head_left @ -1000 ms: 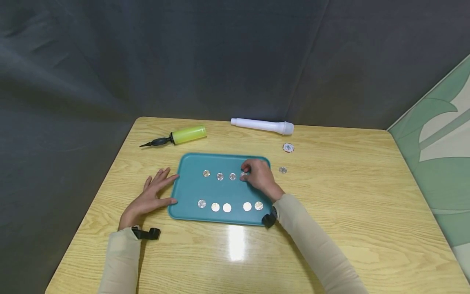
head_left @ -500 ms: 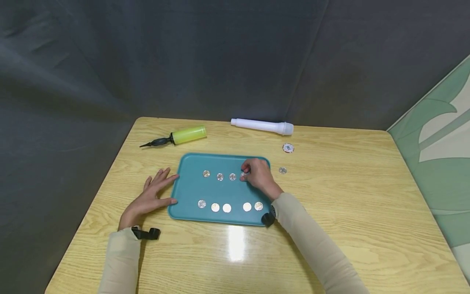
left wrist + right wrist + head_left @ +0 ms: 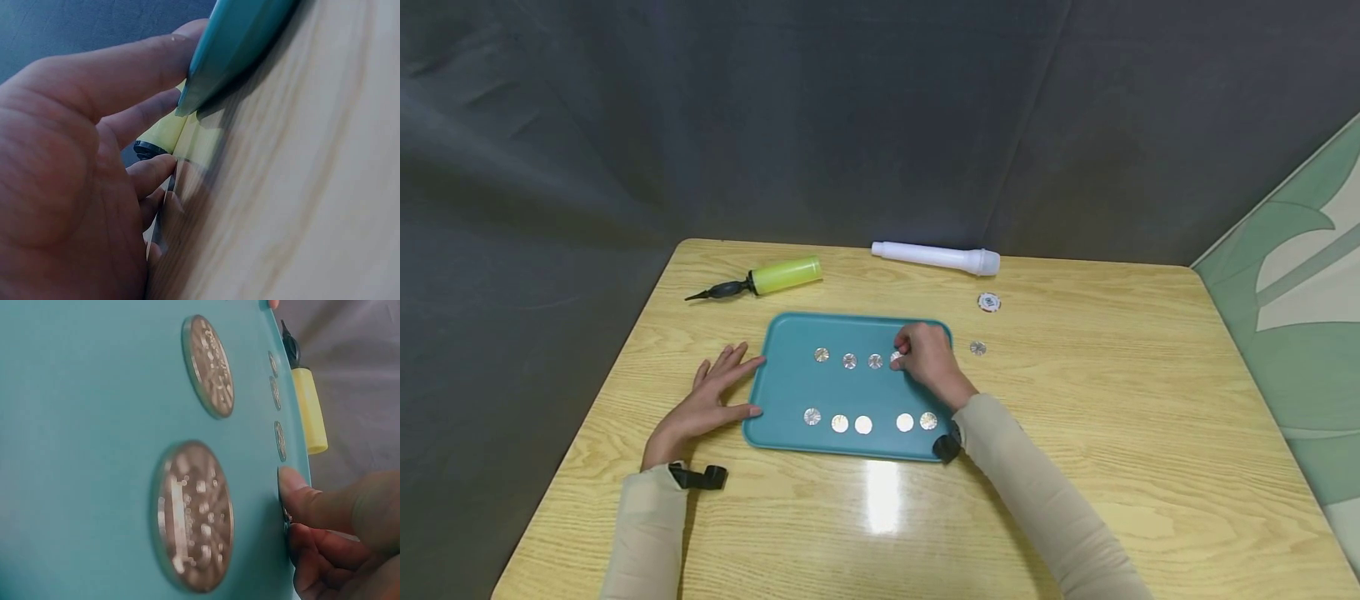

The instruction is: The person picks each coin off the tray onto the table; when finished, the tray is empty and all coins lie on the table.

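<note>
A teal tray (image 3: 790, 383) lies on the wooden table with several shiny metal coins in two rows. At the right end of the far row, my right hand (image 3: 928, 358) pinches a coin (image 3: 896, 357) between thumb and fingers, down at the tray's surface. The right wrist view shows that coin (image 3: 285, 512) mostly hidden by the thumb (image 3: 300, 487); two near-row coins, one of them (image 3: 195, 515) large in front, lie flat. Along the tray's left edge, the spread fingers and thumb of my left hand (image 3: 707, 408) touch the rim (image 3: 203, 69).
Behind the tray lie a yellow-green hand pump (image 3: 786, 275) with a black nozzle and a white microphone-shaped stick (image 3: 936, 257). Right of the tray are a white poker chip (image 3: 988, 302) and another coin (image 3: 977, 347). A dark curtain (image 3: 865, 125) hangs behind the table.
</note>
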Action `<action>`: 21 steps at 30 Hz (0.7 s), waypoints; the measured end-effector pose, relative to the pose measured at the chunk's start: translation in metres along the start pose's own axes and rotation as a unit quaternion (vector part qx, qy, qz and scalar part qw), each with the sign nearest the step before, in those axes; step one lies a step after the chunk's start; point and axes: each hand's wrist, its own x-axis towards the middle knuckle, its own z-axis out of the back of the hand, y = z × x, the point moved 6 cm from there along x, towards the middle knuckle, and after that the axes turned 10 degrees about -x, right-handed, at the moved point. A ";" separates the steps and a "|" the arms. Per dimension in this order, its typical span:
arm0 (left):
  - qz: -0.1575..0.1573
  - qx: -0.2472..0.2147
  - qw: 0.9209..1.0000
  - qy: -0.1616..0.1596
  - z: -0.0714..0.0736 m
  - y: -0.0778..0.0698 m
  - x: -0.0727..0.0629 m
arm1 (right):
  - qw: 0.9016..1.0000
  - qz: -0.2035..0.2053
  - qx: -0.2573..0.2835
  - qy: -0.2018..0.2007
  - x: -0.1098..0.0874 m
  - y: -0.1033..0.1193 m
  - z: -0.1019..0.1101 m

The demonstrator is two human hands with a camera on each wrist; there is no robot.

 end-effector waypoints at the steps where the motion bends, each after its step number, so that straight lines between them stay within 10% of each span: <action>1: -0.001 0.000 1.000 0.000 0.000 0.000 0.000 | 1.000 0.001 -0.001 0.002 0.000 0.000 0.000; 21: -0.001 0.008 1.000 0.001 0.001 -0.001 -0.001 | 0.999 0.009 0.009 0.035 0.002 -0.006 -0.002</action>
